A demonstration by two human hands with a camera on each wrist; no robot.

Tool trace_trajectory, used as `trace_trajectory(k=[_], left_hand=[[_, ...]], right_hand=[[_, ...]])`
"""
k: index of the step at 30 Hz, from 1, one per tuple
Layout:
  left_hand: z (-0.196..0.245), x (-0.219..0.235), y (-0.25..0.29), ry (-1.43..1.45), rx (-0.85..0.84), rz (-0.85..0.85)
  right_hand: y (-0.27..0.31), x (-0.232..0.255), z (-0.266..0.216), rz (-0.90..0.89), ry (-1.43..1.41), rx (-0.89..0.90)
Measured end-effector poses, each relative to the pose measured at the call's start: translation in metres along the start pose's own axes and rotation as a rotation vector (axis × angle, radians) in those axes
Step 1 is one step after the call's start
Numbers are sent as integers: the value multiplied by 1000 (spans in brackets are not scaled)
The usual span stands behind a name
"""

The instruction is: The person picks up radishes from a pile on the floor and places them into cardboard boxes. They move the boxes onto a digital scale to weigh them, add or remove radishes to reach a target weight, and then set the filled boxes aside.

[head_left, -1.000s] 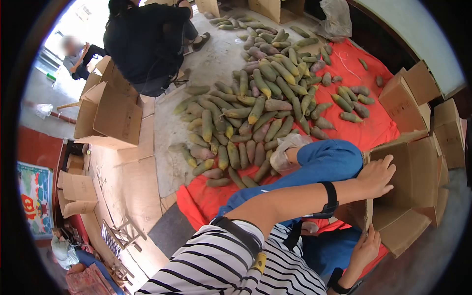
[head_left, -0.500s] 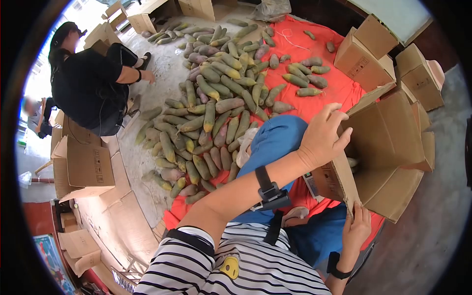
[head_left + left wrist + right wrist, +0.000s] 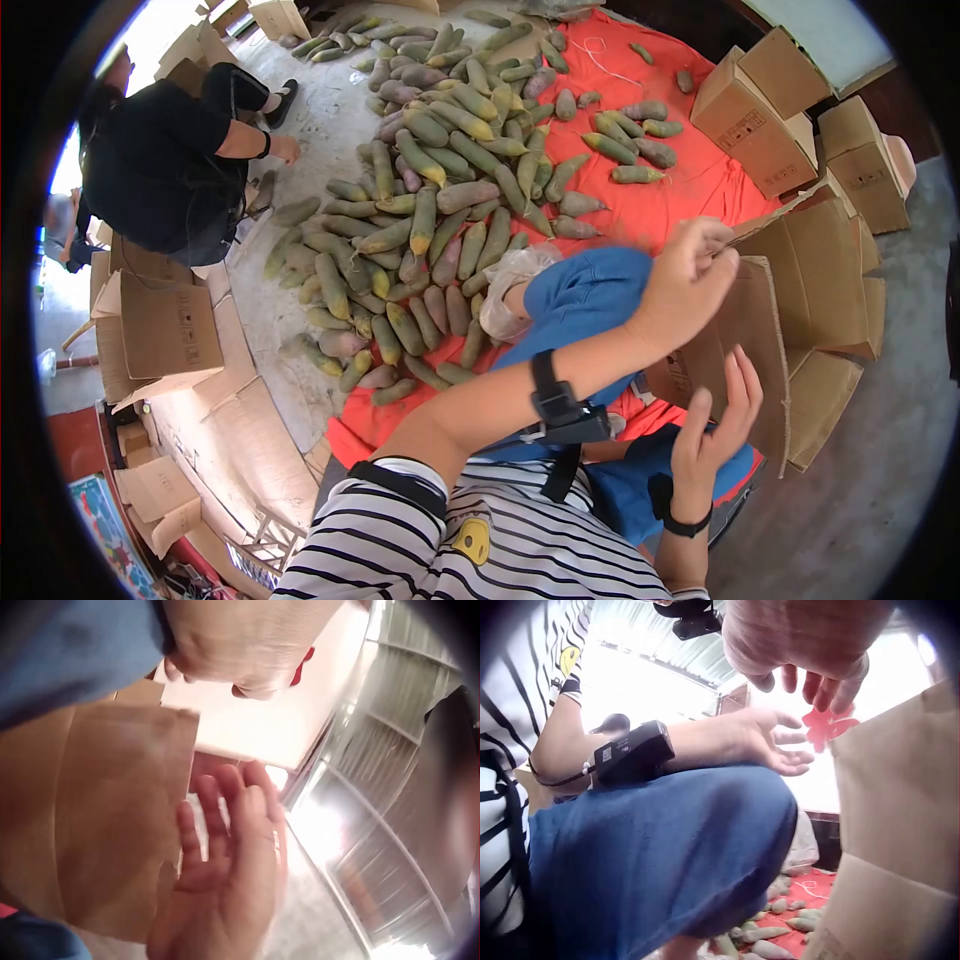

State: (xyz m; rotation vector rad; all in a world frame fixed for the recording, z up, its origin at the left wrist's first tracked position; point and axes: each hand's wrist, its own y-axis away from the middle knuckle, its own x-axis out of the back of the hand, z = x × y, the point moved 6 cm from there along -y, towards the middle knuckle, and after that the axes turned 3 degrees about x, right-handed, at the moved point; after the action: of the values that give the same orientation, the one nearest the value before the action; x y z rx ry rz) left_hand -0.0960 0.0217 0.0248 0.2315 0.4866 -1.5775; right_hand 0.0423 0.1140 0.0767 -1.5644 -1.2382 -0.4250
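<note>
An open cardboard box [image 3: 815, 270] stands at the right of the head view, its near panel [image 3: 735, 345] facing the person. My left hand [image 3: 690, 285] hovers over that panel's upper left side, fingers loosely bent and holding nothing. Below it, my right hand [image 3: 718, 430] is raised beside the panel with fingers extended and its palm bare. The left wrist view has the left hand [image 3: 251, 645] above the right hand [image 3: 225, 877], near a cardboard flap [image 3: 124, 810]. In the right wrist view, both hands are apart from the cardboard [image 3: 900, 795]. The box's inside is mostly hidden.
Many green and purplish radishes [image 3: 430, 225] lie piled on the floor and a red sheet [image 3: 640, 225]. A person in black [image 3: 165, 175] crouches at the left near another box [image 3: 170, 325]. More boxes [image 3: 755, 125] stand upper right. A bent knee [image 3: 590, 290] rises beside my left hand.
My right hand has let go of the box panel's edge and spread its fingers. My left hand has stayed raised by the box. The head view has turned, shifting the radishes and crouching person leftward.
</note>
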Motion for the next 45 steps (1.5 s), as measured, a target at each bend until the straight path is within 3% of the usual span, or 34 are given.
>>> trace_trajectory(k=[1, 3, 5, 6, 8, 9, 11, 15, 23, 25, 30, 32, 38, 45], left_hand=[[-8, 11, -5, 192, 144, -7], [11, 53, -17, -34, -50, 112], [-7, 110, -25, -114, 89, 143], [-15, 145, -31, -345, -31, 155], [-61, 227, -31, -821, 80, 260], [-78, 263, -25, -1068, -56, 250], [-122, 334, -8, -1347, 158, 262], [-142, 398, -6, -1632, 506, 290], [-176, 442, -64, -1816, 761, 109], [-189, 453, -68, -1665, 953, 137], [-206, 463, -77, -1741, 877, 219], [-213, 469, -85, -1858, 889, 158], [-221, 475, -104, -1913, 1118, -35], [-232, 479, -107, -2015, 1249, -71]], right_hand=[[-14, -14, -1, -13, -68, -31], [-39, -45, -3, -88, -110, 6], [-59, -77, -10, -188, -100, 102], [-66, -94, -13, -211, -90, 180], [-74, -107, -10, -208, -76, 182], [-79, -109, -8, -222, -122, 140], [-80, -110, -6, -228, -115, 139], [-80, -112, 0, -248, -112, 123], [-87, -122, 2, -297, -123, 103], [-89, -123, 3, -308, -104, 94], [-96, -127, -3, -358, -88, 69], [-96, -131, -7, -377, -85, 63], [-115, -135, -22, -400, -115, 93], [-116, -141, -27, -434, -103, 56]])
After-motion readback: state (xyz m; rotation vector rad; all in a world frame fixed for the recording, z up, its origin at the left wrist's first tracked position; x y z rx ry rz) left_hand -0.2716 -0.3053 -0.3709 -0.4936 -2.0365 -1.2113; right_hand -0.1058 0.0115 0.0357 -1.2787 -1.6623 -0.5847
